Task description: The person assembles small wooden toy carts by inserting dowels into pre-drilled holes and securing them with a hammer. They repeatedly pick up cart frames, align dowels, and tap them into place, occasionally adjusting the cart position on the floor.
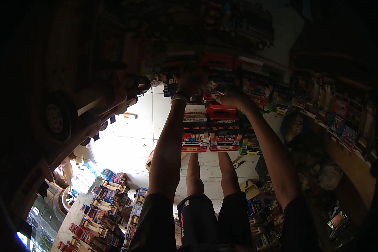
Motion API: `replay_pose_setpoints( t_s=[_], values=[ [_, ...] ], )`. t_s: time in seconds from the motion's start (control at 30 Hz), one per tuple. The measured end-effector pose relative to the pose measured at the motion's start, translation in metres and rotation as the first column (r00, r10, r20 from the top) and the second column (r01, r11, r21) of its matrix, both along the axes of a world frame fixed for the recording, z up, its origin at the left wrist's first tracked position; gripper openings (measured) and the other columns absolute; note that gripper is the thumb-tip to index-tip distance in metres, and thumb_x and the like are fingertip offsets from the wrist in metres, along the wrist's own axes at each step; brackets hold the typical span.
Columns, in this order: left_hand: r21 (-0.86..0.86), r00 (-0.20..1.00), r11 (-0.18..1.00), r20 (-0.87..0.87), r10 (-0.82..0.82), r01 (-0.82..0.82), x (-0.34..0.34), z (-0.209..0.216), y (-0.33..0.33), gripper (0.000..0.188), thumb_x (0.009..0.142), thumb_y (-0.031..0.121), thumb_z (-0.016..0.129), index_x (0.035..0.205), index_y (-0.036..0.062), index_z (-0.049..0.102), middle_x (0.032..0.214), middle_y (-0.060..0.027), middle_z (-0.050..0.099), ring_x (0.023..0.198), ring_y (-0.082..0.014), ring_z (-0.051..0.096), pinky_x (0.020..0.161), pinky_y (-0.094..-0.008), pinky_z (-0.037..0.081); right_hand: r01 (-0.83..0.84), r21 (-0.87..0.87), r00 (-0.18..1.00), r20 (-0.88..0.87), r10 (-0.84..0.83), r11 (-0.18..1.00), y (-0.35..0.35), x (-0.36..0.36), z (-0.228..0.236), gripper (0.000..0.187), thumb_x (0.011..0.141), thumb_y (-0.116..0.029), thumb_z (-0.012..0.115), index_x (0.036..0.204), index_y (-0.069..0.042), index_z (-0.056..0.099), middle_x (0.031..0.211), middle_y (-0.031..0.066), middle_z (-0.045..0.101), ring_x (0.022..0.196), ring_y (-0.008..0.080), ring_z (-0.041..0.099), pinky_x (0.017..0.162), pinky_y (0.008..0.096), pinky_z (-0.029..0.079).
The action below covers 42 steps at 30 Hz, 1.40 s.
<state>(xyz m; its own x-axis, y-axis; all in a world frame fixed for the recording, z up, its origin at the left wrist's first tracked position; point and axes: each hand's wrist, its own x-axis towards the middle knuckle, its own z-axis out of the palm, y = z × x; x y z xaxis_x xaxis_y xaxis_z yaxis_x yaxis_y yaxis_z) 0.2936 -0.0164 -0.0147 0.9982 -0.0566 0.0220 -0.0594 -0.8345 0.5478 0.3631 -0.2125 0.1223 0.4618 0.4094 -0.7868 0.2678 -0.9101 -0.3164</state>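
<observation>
My left hand (190,85), with a band on its wrist, reaches forward into deep shade over the row of toy trucks. Its fingers are too dark to make out. Just to the right, my right hand (232,98) is closed, its fingers bent inward beside a small pale piece (213,85) whose kind is unclear. Below the hands stand a toy truck with a white top (195,126) and a red toy truck (224,126), side by side. A green toy truck (250,145) is at their right. Farther back, another red toy truck (218,62) shows dimly.
Large wooden toy vehicles with black wheels (55,116) crowd the left side. More toy trucks (340,122) line a shelf at the right. Several rows of small trucks (98,214) stand at the lower left. Pliers-like tool (238,164) lies on the white tiled floor (134,140).
</observation>
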Motion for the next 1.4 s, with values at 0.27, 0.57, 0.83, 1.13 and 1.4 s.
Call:
replay_pose_setpoints(
  t_s=[0.27,0.57,0.83,1.13,1.4],
  values=[
    [0.152,0.989,0.987,0.124,-0.075,0.055,0.0,0.007,-0.001,0.038,0.087,0.017,0.067,0.125,0.0154,0.067,0.127,-0.0092,0.066,0.135,-0.0313,0.05,0.119,-0.0589,0.024,0.022,0.141,0.945,0.319,-0.067,0.99,-0.006,-0.034,-0.034,0.046,0.095,-0.045,0.061,0.117,-0.007,0.073,0.102,0.0209,0.074,0.099,0.0355,0.072,0.099,0.0472,0.052],
    [0.246,0.999,0.969,-0.039,0.019,-0.009,0.012,0.005,-0.006,0.029,0.096,0.039,0.06,0.116,0.0214,0.07,0.133,-0.007,0.063,0.14,-0.0352,0.043,0.12,-0.0664,0.02,-0.083,0.058,0.968,0.241,0.066,0.995,-0.01,-0.021,-0.004,0.047,0.088,-0.044,0.067,0.109,-0.003,0.074,0.094,0.0221,0.073,0.111,0.0395,0.063,0.109,0.0516,0.033],
    [-0.243,0.998,0.969,0.043,0.053,-0.041,0.002,0.006,-0.002,0.031,0.087,0.03,0.071,0.117,0.0189,0.071,0.136,-0.0086,0.061,0.139,-0.0356,0.044,0.118,-0.0631,0.028,0.27,0.224,0.958,0.032,-0.284,0.936,-0.088,-0.007,0.034,0.047,0.081,-0.033,0.074,0.117,-0.003,0.069,0.102,0.0208,0.073,0.098,0.0339,0.072,0.086,0.044,0.055],
    [-0.368,0.99,0.919,0.026,-0.139,0.139,0.003,0.052,-0.089,0.08,0.078,0.04,0.084,0.144,0.0084,0.053,0.144,-0.0172,0.055,0.135,-0.0415,0.05,0.115,-0.052,0.04,0.189,0.215,0.969,0.12,-0.218,0.958,-0.134,-0.007,0.027,0.047,0.075,-0.022,0.068,0.119,-0.006,0.071,0.098,0.0233,0.074,0.094,0.0367,0.073,0.085,0.0468,0.056],
    [-0.287,0.978,0.944,0.171,-0.118,0.164,0.01,0.051,-0.098,0.062,0.079,0.034,0.083,0.134,0.0131,0.063,0.141,-0.0118,0.061,0.132,-0.0323,0.056,0.109,-0.0493,0.046,0.124,0.06,0.992,0.021,-0.125,0.991,-0.12,0.007,0.001,0.043,0.076,-0.025,0.069,0.108,0.004,0.071,0.1,0.03,0.072,0.1,0.0413,0.071,0.086,0.049,0.057]
  ],
)
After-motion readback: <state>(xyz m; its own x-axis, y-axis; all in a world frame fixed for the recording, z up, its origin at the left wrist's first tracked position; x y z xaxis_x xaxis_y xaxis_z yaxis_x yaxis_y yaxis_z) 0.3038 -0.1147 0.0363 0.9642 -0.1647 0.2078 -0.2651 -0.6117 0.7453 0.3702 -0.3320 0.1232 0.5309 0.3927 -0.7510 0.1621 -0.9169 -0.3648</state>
